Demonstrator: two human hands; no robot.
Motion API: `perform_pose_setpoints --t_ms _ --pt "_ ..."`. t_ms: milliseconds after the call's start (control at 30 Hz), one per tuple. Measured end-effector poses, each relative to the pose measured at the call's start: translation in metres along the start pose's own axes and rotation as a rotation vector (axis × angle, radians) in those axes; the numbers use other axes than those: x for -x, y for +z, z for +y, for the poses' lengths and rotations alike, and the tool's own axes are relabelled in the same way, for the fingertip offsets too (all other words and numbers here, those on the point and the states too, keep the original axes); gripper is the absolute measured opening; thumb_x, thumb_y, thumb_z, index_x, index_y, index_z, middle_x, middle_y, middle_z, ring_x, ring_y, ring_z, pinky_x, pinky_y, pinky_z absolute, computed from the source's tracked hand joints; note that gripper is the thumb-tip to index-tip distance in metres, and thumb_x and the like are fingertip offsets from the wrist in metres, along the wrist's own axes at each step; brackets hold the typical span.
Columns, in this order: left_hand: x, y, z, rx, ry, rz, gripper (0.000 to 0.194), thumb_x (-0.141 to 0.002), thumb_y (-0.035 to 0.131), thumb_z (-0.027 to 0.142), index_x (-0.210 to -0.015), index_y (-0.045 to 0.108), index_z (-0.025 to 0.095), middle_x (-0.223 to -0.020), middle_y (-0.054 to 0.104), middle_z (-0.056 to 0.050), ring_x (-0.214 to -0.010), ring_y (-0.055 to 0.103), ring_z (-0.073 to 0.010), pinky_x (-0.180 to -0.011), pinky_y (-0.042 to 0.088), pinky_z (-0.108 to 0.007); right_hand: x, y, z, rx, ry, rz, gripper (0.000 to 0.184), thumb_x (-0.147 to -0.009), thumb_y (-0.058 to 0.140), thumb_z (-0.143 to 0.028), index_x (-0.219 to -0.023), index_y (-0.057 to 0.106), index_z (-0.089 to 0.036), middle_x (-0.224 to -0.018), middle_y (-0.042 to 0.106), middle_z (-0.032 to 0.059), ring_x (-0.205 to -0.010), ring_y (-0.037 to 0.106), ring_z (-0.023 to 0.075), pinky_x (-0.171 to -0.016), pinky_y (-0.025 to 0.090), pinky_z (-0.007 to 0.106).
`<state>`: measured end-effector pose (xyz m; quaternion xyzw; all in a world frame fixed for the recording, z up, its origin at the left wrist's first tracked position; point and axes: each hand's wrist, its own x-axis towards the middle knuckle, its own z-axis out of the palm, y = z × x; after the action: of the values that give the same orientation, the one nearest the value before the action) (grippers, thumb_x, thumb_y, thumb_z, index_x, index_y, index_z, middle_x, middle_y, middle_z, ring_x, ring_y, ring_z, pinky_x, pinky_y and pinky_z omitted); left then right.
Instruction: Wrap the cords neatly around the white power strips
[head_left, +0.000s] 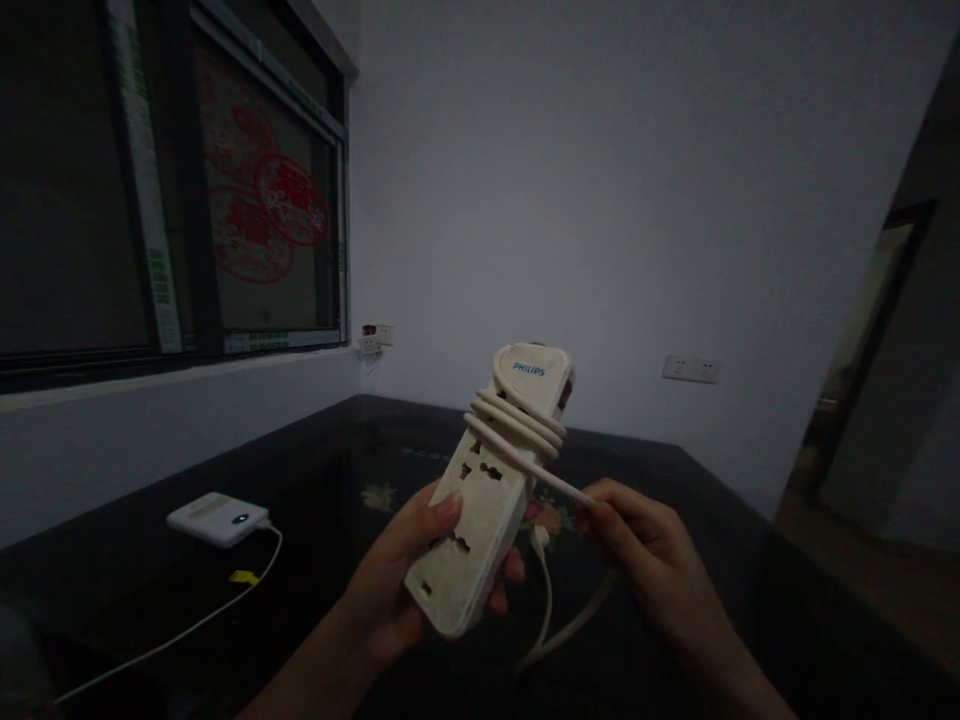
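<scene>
A white power strip (pixel 487 510) marked PHILIPS is held up at a tilt over the dark table. My left hand (pixel 405 560) is closed around its lower part, thumb on the socket face and fingertips showing past the far side. Several turns of the strip's white cord (pixel 517 425) wrap around its upper half. My right hand (pixel 637 535) pinches the cord to the right of the strip, and the stretch between looks straight. More cord hangs below, with a pale end piece (pixel 540 538) beside the strip, partly in shadow.
On the dark glossy table (pixel 322 460) at left lies a white power bank (pixel 217 520) with a thin cable (pixel 195 628) and a yellow tag (pixel 244 577). Wall sockets (pixel 690 369) sit behind the table, and a window (pixel 262 190) is at left.
</scene>
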<state>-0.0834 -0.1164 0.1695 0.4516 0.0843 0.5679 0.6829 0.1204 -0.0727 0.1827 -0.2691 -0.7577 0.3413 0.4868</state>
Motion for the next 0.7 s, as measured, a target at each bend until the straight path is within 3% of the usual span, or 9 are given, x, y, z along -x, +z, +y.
perform_pose_setpoints --t_ms 133,267,467,600,700 --pt "0.003 -0.002 -0.002 -0.014 -0.025 -0.016 0.035 -0.085 0.059 0.032 -0.111 0.059 0.009 -0.104 0.068 -0.016 -0.070 0.069 -0.0187 -0.054 0.057 -0.023 0.002 -0.007 -0.003 0.021 -0.012 0.053 0.040 -0.087 0.052 -0.052 -0.067 0.058 -0.018 -0.058 0.045 -0.0023 -0.052 0.037 0.0097 -0.046 0.028 0.021" --pt "0.007 -0.003 -0.004 -0.020 -0.017 0.010 0.032 -0.085 0.059 0.031 -0.110 0.058 0.010 -0.103 0.068 -0.015 -0.070 0.069 -0.0191 -0.054 0.057 -0.024 0.010 -0.004 -0.002 0.040 0.005 0.019 0.041 -0.087 0.052 -0.052 -0.065 0.058 -0.018 -0.057 0.043 -0.0025 -0.051 0.035 0.0093 -0.045 0.026 0.021" --pt "0.011 0.002 -0.007 0.053 -0.018 -0.048 0.032 -0.084 0.060 0.032 -0.109 0.059 0.012 -0.102 0.068 -0.013 -0.070 0.068 -0.0184 -0.055 0.057 -0.024 0.015 0.008 -0.003 -0.060 0.067 -0.079 0.046 -0.086 0.048 -0.059 -0.066 0.055 -0.018 -0.054 0.038 -0.0039 -0.048 0.031 0.0088 -0.043 0.023 0.022" --pt "0.016 0.005 -0.011 0.155 -0.114 -0.163 0.032 -0.086 0.056 0.036 -0.110 0.058 0.015 -0.102 0.068 -0.012 -0.068 0.068 -0.0172 -0.052 0.054 -0.022 0.016 0.011 0.001 -0.108 0.075 -0.160 0.053 -0.082 0.047 -0.067 -0.061 0.052 -0.018 -0.054 0.040 -0.0026 -0.049 0.034 0.0097 -0.045 0.024 0.023" --pt "0.021 0.006 -0.010 0.184 -0.168 -0.233 0.033 -0.087 0.054 0.040 -0.111 0.058 0.018 -0.099 0.068 -0.010 -0.058 0.065 -0.0143 -0.046 0.050 -0.020 0.020 0.009 0.016 -0.134 0.079 -0.308 0.060 -0.079 0.045 -0.072 -0.052 0.046 -0.018 -0.051 0.038 -0.0026 -0.050 0.035 0.0102 -0.048 0.025 0.024"
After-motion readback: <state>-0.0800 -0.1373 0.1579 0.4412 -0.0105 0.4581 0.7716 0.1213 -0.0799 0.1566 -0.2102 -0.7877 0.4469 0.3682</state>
